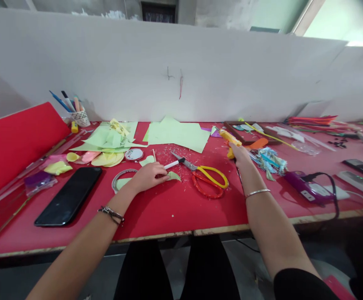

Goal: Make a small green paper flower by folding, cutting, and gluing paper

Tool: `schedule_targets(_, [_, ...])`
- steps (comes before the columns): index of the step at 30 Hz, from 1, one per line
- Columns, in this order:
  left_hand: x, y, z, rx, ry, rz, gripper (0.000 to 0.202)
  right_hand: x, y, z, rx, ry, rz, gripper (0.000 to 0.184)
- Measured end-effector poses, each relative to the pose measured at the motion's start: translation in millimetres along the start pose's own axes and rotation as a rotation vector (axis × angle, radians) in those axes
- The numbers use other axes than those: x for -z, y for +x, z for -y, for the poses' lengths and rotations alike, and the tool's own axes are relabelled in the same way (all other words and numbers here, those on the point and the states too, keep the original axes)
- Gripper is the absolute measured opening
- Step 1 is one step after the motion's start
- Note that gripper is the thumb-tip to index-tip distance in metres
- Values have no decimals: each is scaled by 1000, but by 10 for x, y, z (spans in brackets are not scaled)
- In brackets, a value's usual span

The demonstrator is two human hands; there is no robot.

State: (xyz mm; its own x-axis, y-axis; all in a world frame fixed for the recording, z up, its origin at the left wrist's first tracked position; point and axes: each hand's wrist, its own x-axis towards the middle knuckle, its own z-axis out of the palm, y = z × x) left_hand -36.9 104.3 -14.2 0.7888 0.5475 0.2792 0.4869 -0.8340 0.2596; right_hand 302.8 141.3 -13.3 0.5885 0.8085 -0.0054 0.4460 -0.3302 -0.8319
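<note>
From where I stand, the right hand (243, 156) seems closed around the grip of a yellow glue gun (230, 137), at the far right part of the red table (175, 218); its fingertips are mostly hidden. The left hand (148, 177) has its fingers curled close together, with the thumb beside a green scrap (174, 176); I can't tell whether they pinch it or only rest there. A white pen (174, 163) lies right by those fingers.

The gun looks light and hard, probably plastic, and should sit steadily if held by the grip, well clear of the nozzle, which could be hot. The scrap looks like thin paper, weightless and quick to crease, so I'd take it softly by an edge.

Further out, the scissors (195, 168) lie open between the hands, a roll of tape (115, 180) sits by the left wrist, green sheets (175, 135) spread behind, a ribbon bundle (270, 160) lies right of the gun, and a black phone (68, 196) rests at the left
</note>
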Motion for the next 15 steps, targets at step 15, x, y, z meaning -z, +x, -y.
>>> schedule_targets(15, [14,-21,16,-6,5,-10,35,101,95,-230,154,-428,-80,40])
